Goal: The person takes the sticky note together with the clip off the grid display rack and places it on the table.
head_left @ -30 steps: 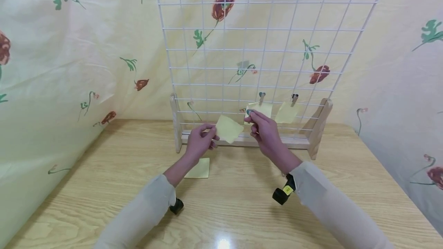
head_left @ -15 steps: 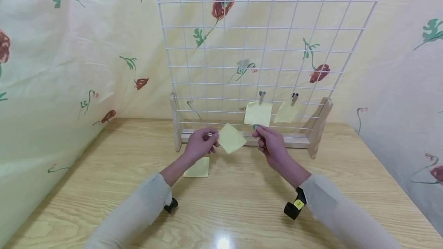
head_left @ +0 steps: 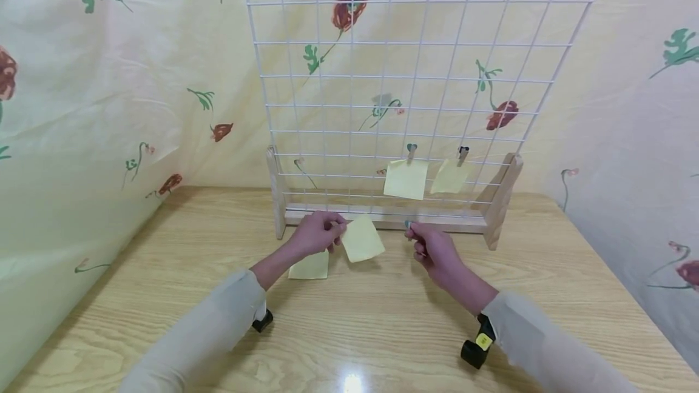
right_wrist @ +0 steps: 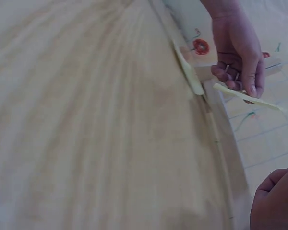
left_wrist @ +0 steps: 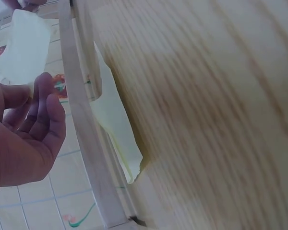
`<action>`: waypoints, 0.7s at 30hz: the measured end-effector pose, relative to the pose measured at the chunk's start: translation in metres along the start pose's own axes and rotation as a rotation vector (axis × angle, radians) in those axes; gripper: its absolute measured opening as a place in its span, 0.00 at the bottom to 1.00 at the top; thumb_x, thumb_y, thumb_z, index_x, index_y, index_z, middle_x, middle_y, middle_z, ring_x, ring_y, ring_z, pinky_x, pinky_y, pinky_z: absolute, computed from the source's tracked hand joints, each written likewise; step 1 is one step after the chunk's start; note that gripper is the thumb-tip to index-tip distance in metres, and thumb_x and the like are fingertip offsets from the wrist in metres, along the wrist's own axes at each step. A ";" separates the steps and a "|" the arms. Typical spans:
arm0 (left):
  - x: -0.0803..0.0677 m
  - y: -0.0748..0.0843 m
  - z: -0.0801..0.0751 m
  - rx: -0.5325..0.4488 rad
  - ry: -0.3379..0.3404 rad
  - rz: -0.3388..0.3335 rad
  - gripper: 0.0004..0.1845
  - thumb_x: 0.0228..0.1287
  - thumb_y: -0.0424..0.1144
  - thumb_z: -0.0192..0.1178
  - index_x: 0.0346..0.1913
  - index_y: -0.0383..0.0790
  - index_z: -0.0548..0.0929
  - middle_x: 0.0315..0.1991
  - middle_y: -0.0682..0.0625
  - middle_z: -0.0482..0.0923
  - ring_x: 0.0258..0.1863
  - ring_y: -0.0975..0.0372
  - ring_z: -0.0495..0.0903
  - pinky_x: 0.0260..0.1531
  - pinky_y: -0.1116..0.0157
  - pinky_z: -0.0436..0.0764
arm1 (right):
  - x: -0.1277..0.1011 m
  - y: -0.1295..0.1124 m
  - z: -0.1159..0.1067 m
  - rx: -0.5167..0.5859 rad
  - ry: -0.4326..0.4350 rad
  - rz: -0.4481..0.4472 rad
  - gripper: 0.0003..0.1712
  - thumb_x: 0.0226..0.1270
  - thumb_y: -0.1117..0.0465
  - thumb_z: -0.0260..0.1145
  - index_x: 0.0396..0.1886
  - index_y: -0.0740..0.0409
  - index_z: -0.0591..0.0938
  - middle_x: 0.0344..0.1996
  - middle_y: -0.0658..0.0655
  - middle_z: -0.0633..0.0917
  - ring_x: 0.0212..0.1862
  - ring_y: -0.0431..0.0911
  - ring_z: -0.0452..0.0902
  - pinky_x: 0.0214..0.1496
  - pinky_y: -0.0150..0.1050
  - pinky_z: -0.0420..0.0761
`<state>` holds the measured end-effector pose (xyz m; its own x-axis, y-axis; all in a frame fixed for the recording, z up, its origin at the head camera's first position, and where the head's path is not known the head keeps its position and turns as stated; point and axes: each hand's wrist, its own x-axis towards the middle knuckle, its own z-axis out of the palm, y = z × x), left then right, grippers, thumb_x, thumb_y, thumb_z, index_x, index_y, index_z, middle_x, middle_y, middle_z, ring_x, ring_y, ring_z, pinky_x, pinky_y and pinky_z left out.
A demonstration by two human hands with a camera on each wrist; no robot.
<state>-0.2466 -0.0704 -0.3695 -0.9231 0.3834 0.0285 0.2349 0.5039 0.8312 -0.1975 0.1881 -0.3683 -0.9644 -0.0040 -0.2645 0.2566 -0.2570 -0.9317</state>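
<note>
In the head view my left hand (head_left: 321, 232) pinches a pale yellow paper note (head_left: 363, 239) by its left edge, in front of the rack's base. My right hand (head_left: 434, 250), to the right of it, pinches a small clothespin with a blue-green end (head_left: 408, 224). The left wrist view shows the left thumb and fingers at the note's edge (left_wrist: 26, 45). From the right wrist, the same held note (right_wrist: 249, 98) appears nearly edge-on, and the right hand (right_wrist: 278, 203) is partly cut off. Another yellow note (head_left: 309, 267) lies on the table below the left hand.
A white wire grid (head_left: 349, 105) stands on wooden feet (head_left: 503, 202) at the back of the wooden table (head_left: 349, 314). Two notes, one left (head_left: 406, 179) and one right (head_left: 451, 176), hang from it by clothespins (head_left: 412, 151). Flowered cloth (head_left: 98, 138) surrounds the table.
Both hands have come down from the grid. My right hand, with the clothespin, has also drawn right, away from the hanging note; the held note has tilted and dropped lower.
</note>
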 end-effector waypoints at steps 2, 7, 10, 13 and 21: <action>0.001 -0.001 0.000 0.026 -0.020 0.009 0.09 0.70 0.37 0.56 0.45 0.37 0.83 0.23 0.42 0.81 0.18 0.54 0.81 0.16 0.70 0.76 | 0.000 0.005 -0.002 -0.011 0.002 0.027 0.08 0.74 0.59 0.54 0.37 0.57 0.77 0.25 0.44 0.80 0.21 0.34 0.62 0.23 0.25 0.65; 0.001 -0.002 0.002 0.084 -0.056 0.039 0.10 0.69 0.36 0.55 0.46 0.36 0.84 0.23 0.43 0.82 0.15 0.56 0.79 0.14 0.71 0.73 | -0.002 0.012 -0.004 -0.060 0.036 0.056 0.09 0.73 0.59 0.56 0.42 0.60 0.77 0.24 0.42 0.81 0.21 0.34 0.63 0.23 0.25 0.65; 0.002 -0.003 0.002 0.120 -0.075 0.059 0.10 0.70 0.36 0.54 0.45 0.36 0.84 0.23 0.42 0.82 0.15 0.57 0.78 0.14 0.72 0.72 | -0.002 0.014 -0.005 -0.073 0.053 0.068 0.10 0.71 0.59 0.58 0.43 0.62 0.78 0.24 0.42 0.81 0.20 0.34 0.63 0.23 0.24 0.65; 0.002 -0.004 0.002 0.164 -0.099 0.073 0.10 0.70 0.36 0.54 0.44 0.37 0.84 0.23 0.43 0.81 0.14 0.59 0.77 0.13 0.72 0.71 | -0.003 0.016 -0.007 -0.091 0.055 0.085 0.10 0.70 0.59 0.60 0.40 0.61 0.80 0.23 0.43 0.82 0.20 0.34 0.64 0.23 0.24 0.65; 0.004 -0.008 0.002 0.281 -0.161 0.119 0.08 0.69 0.36 0.54 0.40 0.39 0.84 0.20 0.46 0.80 0.11 0.64 0.74 0.14 0.70 0.72 | -0.008 0.024 -0.014 -0.141 0.053 0.083 0.09 0.68 0.60 0.60 0.38 0.61 0.82 0.22 0.43 0.83 0.19 0.34 0.64 0.21 0.24 0.65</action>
<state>-0.2517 -0.0714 -0.3769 -0.8294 0.5585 0.0096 0.4335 0.6328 0.6416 -0.1825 0.1950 -0.3920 -0.9357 0.0324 -0.3512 0.3452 -0.1202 -0.9308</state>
